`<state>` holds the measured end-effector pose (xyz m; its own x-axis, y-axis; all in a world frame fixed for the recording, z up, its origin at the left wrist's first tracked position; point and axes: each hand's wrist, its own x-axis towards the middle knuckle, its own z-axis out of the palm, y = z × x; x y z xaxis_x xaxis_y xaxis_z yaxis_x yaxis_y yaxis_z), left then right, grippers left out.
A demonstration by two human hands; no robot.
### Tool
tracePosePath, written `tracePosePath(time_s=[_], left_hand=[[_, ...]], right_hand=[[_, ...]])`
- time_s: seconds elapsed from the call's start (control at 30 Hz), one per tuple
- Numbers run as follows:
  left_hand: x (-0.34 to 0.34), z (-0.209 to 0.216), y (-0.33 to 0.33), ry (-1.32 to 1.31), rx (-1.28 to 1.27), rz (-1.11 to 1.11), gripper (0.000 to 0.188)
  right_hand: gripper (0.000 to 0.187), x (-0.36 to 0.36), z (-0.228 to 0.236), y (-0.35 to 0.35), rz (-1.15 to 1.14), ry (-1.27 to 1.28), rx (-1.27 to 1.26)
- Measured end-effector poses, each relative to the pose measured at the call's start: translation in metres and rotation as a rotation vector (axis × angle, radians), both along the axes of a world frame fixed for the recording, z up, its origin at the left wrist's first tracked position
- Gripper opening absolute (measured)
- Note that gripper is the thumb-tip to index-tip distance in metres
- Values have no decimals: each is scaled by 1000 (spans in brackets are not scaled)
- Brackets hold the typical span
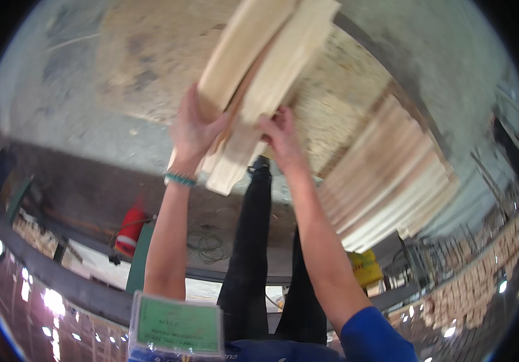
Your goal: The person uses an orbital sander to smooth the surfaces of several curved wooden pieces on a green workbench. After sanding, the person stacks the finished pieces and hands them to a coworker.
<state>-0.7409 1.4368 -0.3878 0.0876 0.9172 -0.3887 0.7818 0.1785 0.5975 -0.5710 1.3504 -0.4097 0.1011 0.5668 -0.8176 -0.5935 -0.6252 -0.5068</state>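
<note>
Two long, pale wooden slats (274, 72) with wavy, shaped edges lie side by side in front of me, running away toward the top, with darker wood showing in the gap between them. My left hand (194, 134) grips the left slat (241, 51), its thumb reaching across toward the gap. At the right slat's edge, my right hand (282, 137) is closed with its thumb and fingertips on the wood. The undersides of the slats and some fingertips are hidden.
To the right a stack of similar slats (392, 172) lies in a row by a chipboard sheet (344, 90). A red cylinder (130, 228) stands at lower left, near a coil of wire (208, 247). A yellow object (365, 268) is beside my right arm. Piled wood (476, 283) fills the lower right.
</note>
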Motion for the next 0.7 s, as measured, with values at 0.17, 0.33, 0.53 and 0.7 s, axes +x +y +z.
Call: tracePosePath(time_s=[0.17, 0.33, 0.53, 0.7], left_hand=[[28, 31, -80, -194, -212, 67, 83], [82, 66, -163, -240, -317, -51, 88], [155, 104, -234, -250, -468, -182, 84], [204, 131, -276, -267, -391, -224, 80]], right_hand=[[56, 43, 53, -73, -72, 57, -116], [60, 115, 116, -182, -383, -278, -233], [75, 223, 164, -287, -560, -827, -636], [73, 316, 159, -412, -584, -1150, -604]])
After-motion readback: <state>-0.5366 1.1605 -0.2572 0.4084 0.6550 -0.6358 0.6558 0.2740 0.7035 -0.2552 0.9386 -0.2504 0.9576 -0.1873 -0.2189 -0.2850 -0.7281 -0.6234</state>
